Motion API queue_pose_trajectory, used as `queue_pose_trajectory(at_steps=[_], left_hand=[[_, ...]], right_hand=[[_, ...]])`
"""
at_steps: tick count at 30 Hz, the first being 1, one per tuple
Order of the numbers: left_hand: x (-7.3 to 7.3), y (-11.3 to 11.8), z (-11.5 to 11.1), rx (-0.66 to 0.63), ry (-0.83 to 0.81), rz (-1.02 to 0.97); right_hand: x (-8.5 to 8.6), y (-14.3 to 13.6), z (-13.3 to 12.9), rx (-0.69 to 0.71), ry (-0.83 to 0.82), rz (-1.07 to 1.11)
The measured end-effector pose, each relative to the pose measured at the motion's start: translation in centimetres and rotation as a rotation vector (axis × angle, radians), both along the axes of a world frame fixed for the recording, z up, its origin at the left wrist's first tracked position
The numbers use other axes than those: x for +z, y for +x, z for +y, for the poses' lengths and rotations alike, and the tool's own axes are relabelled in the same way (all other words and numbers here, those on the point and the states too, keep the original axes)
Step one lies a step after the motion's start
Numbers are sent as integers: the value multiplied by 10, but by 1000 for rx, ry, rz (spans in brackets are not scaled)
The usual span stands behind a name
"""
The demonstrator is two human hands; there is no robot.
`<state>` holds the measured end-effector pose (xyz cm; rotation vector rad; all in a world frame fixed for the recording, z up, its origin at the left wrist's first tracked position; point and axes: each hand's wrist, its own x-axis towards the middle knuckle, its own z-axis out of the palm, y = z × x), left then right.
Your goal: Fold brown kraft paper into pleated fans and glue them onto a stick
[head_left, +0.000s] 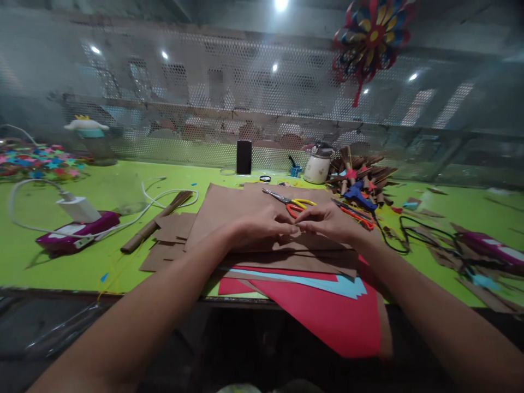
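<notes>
Passage lies over lime-green tabletop [71, 273] in front of the purple plastic power strip [100, 222]; rightward, looped black cable [396, 250] and heaped brown paper rolls [379, 176] obstruct.

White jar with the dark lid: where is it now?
In the head view, the jar stands right of centre on the green table, just left of the brown pile.

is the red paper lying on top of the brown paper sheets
No, the red paper sheet sticks out from beneath the brown paper sheets.

Green table [33, 267], perforated metal screen [180, 82]
</notes>
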<state>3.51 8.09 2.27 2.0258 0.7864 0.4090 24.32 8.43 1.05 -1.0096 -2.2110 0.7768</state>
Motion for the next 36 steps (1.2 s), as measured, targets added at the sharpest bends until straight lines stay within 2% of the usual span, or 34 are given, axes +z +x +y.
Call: queue_pose_trajectory(at_steps=[5, 13, 23, 36], left_hand=[[-9, 8, -2, 44, -84, -44], [-12, 8, 2, 108, -247, -204], [-16, 9, 5, 46, -287, -310], [-20, 7, 9, 118, -369, -346]], right_hand=[[-2, -4, 2, -20, -135, 168], [-7, -6, 6, 40, -347, 523], [-11, -16, 5, 6, -438, 625], [-9, -7, 12, -131, -465, 704]])
